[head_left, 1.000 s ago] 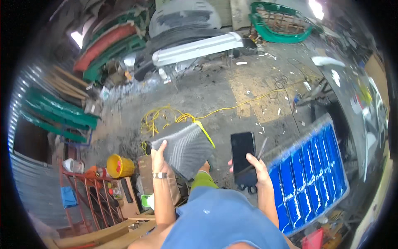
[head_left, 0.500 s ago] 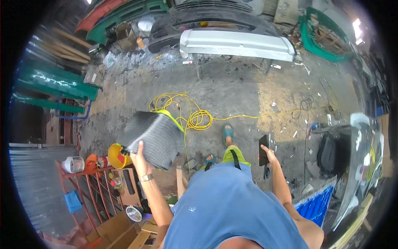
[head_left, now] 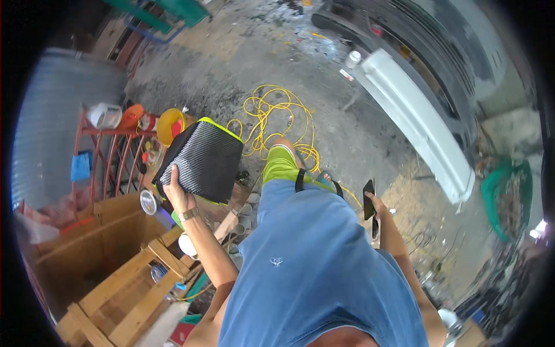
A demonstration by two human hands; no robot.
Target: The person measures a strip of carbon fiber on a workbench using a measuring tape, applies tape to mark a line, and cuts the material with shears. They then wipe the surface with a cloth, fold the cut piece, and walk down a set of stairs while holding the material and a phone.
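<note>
My left hand (head_left: pixel 180 194) is closed on the near edge of a black case (head_left: pixel 207 159) with a striped carbon-look face and lime-green trim. Its thumb lies on the striped face; the other fingers are hidden behind it. On the right side, my right hand (head_left: pixel 377 207) grips a thin dark flat rectangle (head_left: pixel 368 199) that looks like a phone. A small dark item (head_left: pixel 375 226) hangs below that hand, too small to name.
Loops of yellow cable (head_left: pixel 283 110) lie on the floor ahead. A red metal rack (head_left: pixel 115 156) with a yellow bowl (head_left: pixel 170 126) and a wooden frame (head_left: pixel 130 301) stand to the left. A long pale bumper-like panel (head_left: pixel 416 121) is at the right.
My body and view have turned left, so the cable and pale panel have shifted right in view. The case has tipped and sits nearer the rack. Both hands keep their holds.
</note>
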